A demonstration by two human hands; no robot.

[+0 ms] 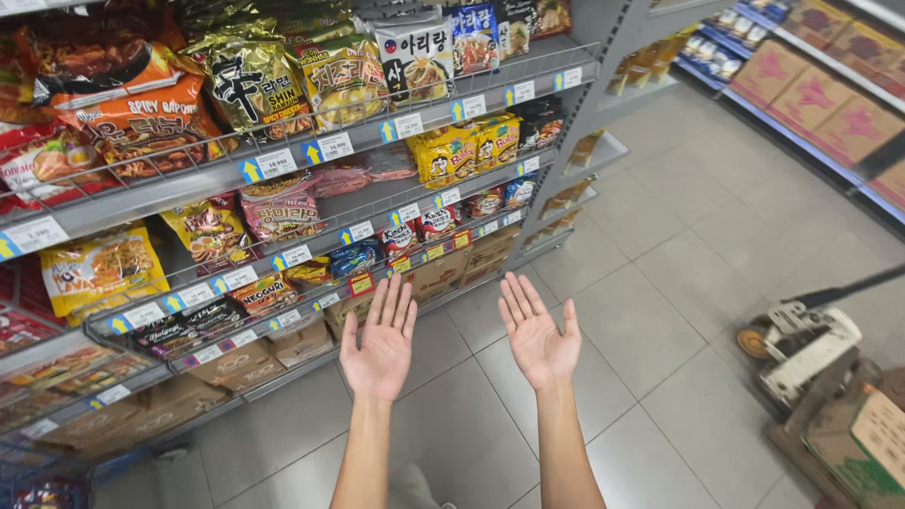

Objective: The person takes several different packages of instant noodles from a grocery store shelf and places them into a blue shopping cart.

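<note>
While we stand in the shop aisle, our hands are up in front of us, palms turned toward us and fingers spread wide. Our left hand (380, 347) is fully open and holds nothing; its fingers point up and slightly right, toward the lower shelves (283, 311) of noodle packets (259, 90). Our right hand (539, 337) is just as open and also empty, its long axis leaning up and slightly left. The two hands sit side by side, near each other but apart, over the grey tiled floor (660, 311). Nearest our left fingertips are small packets (363, 283) on the lower shelf, not touched. Off to the right, a pallet jack (801, 344) stands beside a cardboard box (872, 443).
</note>
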